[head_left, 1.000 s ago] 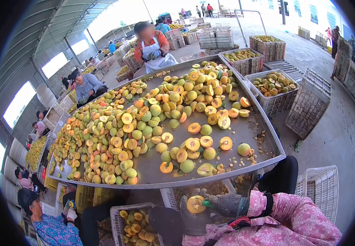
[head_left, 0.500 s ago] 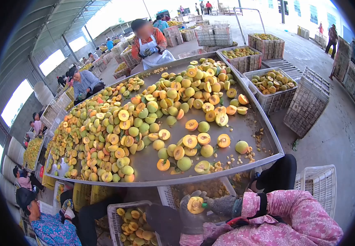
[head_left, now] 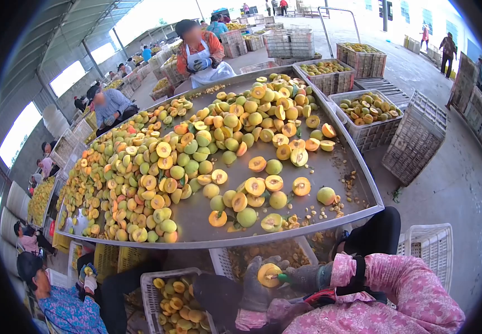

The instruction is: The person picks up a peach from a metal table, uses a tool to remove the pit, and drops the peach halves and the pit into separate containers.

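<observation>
My left hand, in a grey glove, is closed around a halved peach with its orange cut face up. In my right hand, also gloved, is a small tool with a green handle. Its tip meets the middle of the cut face; the exact kind of tip is too small to tell. Both hands are low in the view, over a white crate with pits and scraps in it. Just above them stands a metal-rimmed table bearing many whole and halved peaches.
A crate of peach halves sits left of my knees, and a white crate stands at my right. Co-workers sit at lower left and at the far side. Filled crates line the table's right side.
The tool's tip has moved from the peach half's right edge onto the middle of its cut face. The view has shifted slightly.
</observation>
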Action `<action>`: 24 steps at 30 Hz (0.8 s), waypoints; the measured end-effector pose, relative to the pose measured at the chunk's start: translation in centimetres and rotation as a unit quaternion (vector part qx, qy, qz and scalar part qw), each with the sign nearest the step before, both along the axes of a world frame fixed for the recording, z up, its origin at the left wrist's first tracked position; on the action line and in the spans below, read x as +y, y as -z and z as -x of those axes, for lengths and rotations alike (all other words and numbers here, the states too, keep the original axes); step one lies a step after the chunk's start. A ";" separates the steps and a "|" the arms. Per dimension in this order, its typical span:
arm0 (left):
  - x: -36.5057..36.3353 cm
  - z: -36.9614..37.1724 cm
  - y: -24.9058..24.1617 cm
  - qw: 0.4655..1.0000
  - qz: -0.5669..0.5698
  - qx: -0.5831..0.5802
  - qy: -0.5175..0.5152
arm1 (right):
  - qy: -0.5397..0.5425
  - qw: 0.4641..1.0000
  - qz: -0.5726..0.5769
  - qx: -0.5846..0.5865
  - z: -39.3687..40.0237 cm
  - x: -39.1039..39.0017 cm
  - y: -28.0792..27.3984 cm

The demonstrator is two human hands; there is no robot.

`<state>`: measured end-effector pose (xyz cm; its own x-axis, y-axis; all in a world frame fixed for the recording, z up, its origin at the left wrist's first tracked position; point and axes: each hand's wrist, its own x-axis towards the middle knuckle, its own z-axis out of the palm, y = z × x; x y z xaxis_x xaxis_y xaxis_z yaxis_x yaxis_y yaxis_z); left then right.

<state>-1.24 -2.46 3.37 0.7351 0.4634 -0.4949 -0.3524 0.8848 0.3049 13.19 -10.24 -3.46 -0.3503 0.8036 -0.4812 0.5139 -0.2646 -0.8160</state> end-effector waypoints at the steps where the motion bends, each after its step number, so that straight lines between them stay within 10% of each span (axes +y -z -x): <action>1: -0.2 -0.1 0.1 1.000 0.000 0.001 -0.002 | -0.002 1.000 0.000 0.001 -0.1 -0.1 1.2; 7: -0.7 0.4 0.4 0.878 -0.452 0.155 0.019 | -0.053 0.926 -0.334 0.167 0.2 -0.9 6.8; 9: -0.9 0.5 -2.7 0.753 -0.613 0.211 0.114 | 0.133 0.915 0.163 0.344 0.0 -1.3 3.6; 10: -0.9 0.6 -1.6 0.753 -0.613 0.210 0.114 | 0.134 0.915 0.163 0.343 0.3 -1.1 5.5; 12: -0.7 0.9 1.9 0.931 -0.332 0.121 0.094 | 0.004 0.987 0.015 0.158 1.4 -0.5 10.9; 16: -0.3 0.8 1.9 0.968 -0.218 0.089 0.091 | 0.053 0.981 0.101 0.156 1.1 -0.5 2.0; 18: -0.6 0.6 -0.1 0.740 -0.629 0.220 0.090 | 0.087 0.973 0.151 0.154 0.8 -0.2 -3.1; 21: -1.0 0.2 0.6 0.706 -0.679 0.201 0.001 | 0.071 0.981 0.135 0.123 0.3 -0.2 -6.8; 22: -0.9 0.2 0.9 0.707 -0.678 0.201 0.001 | 0.061 0.984 0.129 0.107 0.1 -0.3 -7.6; 23: -0.8 0.3 1.1 0.912 -0.396 0.109 0.002 | 0.050 0.987 0.123 0.092 0.1 -0.3 -8.2; 24: -0.6 0.3 1.3 0.998 -0.062 0.002 0.004 | 0.039 0.989 0.117 0.076 0.1 -0.4 -8.4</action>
